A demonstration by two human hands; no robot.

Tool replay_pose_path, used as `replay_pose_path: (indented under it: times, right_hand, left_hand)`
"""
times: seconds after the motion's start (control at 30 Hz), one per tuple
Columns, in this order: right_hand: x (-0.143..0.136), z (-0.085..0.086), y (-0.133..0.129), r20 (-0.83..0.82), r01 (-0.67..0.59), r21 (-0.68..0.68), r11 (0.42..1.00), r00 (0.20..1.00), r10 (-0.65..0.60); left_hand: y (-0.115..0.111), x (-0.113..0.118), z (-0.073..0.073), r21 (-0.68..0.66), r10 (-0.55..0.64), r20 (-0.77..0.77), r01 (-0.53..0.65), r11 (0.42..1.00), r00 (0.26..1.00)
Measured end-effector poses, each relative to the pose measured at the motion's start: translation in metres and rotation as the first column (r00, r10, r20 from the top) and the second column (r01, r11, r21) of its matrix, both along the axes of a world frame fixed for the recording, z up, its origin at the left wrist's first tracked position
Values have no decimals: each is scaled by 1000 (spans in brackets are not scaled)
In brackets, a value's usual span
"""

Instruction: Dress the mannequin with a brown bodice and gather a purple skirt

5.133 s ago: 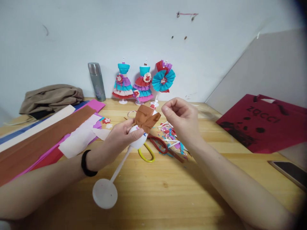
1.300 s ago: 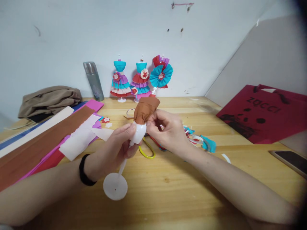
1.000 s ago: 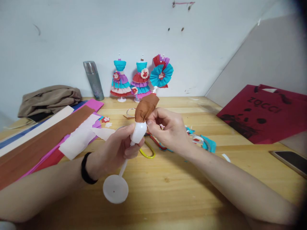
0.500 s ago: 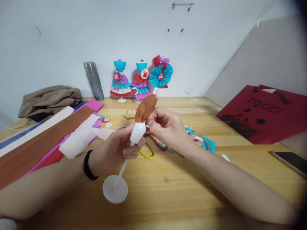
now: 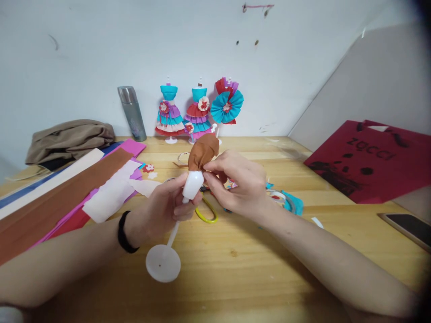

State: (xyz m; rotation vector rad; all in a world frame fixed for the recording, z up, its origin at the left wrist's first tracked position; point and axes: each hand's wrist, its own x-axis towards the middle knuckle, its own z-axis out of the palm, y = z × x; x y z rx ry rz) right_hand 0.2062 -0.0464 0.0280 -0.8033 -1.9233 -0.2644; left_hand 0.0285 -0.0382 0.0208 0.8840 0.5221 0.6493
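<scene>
My left hand (image 5: 168,197) is closed around a small white dress form (image 5: 194,185), tilted above the table with its round base towards me. Brown crepe paper (image 5: 204,151) wraps the form's upper part and is gathered into folds at the waist. At that gathered edge, the thumb and forefinger of my right hand (image 5: 235,179) pinch the brown paper. Part of the paper's end is hidden behind my right fingers. Yellow-handled scissors (image 5: 208,215) lie on the table beneath my hands, partly covered by them.
Three dressed mini forms (image 5: 199,112) stand along the wall beside a grey flask (image 5: 132,114). Coloured paper strips (image 5: 67,193) and a brown cloth (image 5: 70,140) lie left. To the right are tape and paper scraps (image 5: 292,202), a red bag (image 5: 367,161) and a phone (image 5: 409,229).
My right fingers have shifted slightly left along the waist and opened out a little from their tighter curl. The brown paper leans a bit more left, and the form's base has risen slightly.
</scene>
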Motion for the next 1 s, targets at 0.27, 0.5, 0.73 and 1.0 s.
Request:
replay_pose_path:
  times: [0.27,0.5,0.73,1.0]
  right_hand:
    - [7,-6,7,166,108,166,980,977,-136]
    - [9,-4,9,324,178,337,925,900,-291]
    - [6,2,6,209,108,198,974,967,-149]
    - [3,4,2,14,-39,-12,999,999,39]
  left_hand:
    - [-3,1,1,20,35,-43,-34,999,998]
    - [-7,3,2,82,51,-85,-44,996,995]
    - [-8,2,2,82,22,-102,-14,997,995]
    - [-8,2,4,8,54,-58,-54,999,997]
